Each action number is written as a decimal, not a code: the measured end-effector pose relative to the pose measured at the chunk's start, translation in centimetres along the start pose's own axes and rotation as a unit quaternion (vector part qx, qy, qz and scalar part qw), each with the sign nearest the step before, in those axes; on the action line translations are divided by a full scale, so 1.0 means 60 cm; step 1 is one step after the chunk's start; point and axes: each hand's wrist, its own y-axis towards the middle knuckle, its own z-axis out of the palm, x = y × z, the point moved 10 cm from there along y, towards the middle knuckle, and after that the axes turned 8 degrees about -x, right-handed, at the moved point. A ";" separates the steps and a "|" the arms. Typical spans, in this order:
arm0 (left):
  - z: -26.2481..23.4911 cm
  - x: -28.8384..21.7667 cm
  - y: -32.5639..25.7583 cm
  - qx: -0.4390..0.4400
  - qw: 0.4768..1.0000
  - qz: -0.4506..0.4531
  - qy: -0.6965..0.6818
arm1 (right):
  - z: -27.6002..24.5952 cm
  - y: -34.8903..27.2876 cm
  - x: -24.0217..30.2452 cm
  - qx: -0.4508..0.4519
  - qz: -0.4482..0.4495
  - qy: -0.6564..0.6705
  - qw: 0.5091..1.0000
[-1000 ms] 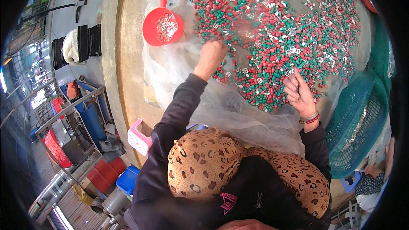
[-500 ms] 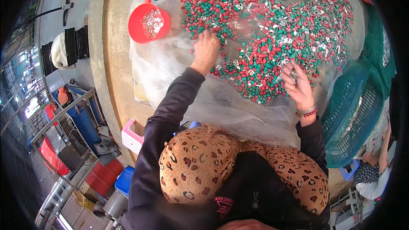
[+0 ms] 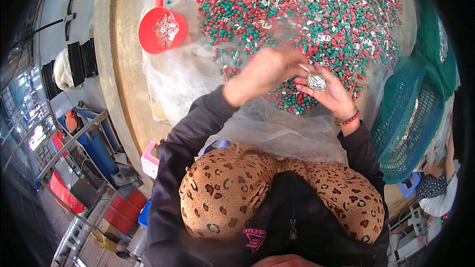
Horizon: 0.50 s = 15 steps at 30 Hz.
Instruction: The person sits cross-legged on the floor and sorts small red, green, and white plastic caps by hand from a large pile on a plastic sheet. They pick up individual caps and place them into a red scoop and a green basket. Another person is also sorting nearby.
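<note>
My right hand (image 3: 332,98), palm up and fingers curled, holds a little stack of small white buckles (image 3: 316,82). My left hand (image 3: 269,71), blurred by motion, reaches across to it. Its fingers are pinched over the right hand's fingertips, with a thin white piece (image 3: 304,67) showing there that looks like another buckle. Beneath and beyond both hands spreads a wide layer of red and green pebble-like pieces (image 3: 237,12), with white buckles scattered among them. A red dipper (image 3: 143,32) with a long handle stands left of the pile, with several white buckles inside.
Sheer white netting (image 3: 282,131) lies under the pile and over my lap. At the right is a green mesh basket (image 3: 401,133). A pink stool (image 3: 150,160) stands at the left, near a metal rack (image 3: 74,136) with blue and red items. Another person (image 3: 438,193) sits at the far right.
My left hand has lifted from the pile and moved right to my right hand. The right hand has turned palm up, showing the white buckles. The whole view has shifted slightly.
</note>
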 end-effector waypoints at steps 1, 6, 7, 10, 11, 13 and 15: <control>0.014 -0.023 0.000 -0.005 0.998 0.061 -0.005 | -0.006 0.002 0.003 -0.023 -0.004 -0.010 1.000; 0.070 0.117 0.017 0.049 0.999 -0.004 -0.025 | 0.000 -0.006 0.020 0.017 0.016 0.021 1.000; 0.079 0.153 0.011 0.078 0.996 -0.036 -0.039 | 0.014 -0.013 0.025 0.070 0.024 0.047 0.996; 0.023 0.268 0.005 0.027 0.980 -0.194 -0.039 | -0.013 -0.023 0.034 0.021 0.000 0.007 1.000; -0.021 0.283 0.011 -0.020 0.981 -0.193 0.006 | -0.013 -0.028 0.036 0.028 -0.005 0.005 1.000; -0.077 0.297 0.013 -0.042 0.975 -0.207 0.071 | -0.010 -0.036 0.040 0.040 -0.025 -0.038 0.998; -0.090 0.305 0.010 -0.034 0.963 -0.250 0.094 | 0.002 -0.041 0.044 0.063 -0.039 -0.077 0.994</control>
